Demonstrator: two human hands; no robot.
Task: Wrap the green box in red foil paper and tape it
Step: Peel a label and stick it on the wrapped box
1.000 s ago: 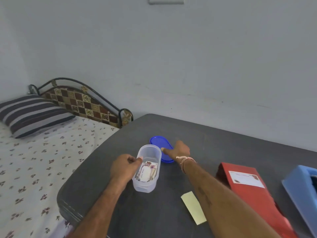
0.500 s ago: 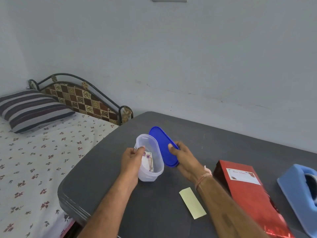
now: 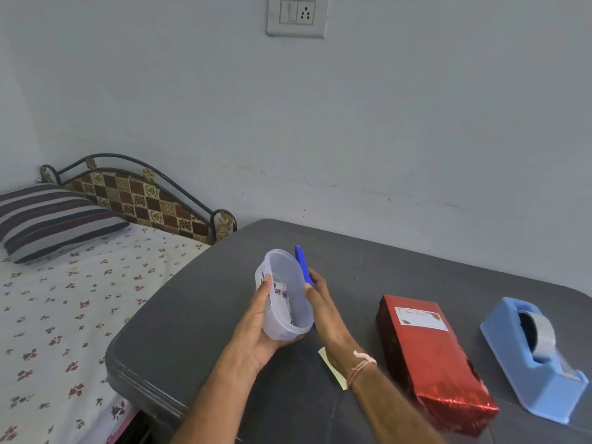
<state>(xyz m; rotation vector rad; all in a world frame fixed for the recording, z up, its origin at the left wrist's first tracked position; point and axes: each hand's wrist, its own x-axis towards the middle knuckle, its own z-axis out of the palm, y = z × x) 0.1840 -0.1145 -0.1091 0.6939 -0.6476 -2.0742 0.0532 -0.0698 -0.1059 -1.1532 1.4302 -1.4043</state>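
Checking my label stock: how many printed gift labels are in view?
2: one label on the red foil-wrapped box, one label inside the clear plastic tub the left hand holds; more may hide behind it.

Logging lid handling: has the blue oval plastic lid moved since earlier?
Yes, upward. The blue oval plastic lid lay flat on the dark grey table; now the right hand holds it upright above it, beside the clear container.

Container lifted, tilted in left hand, blue lid raised upright
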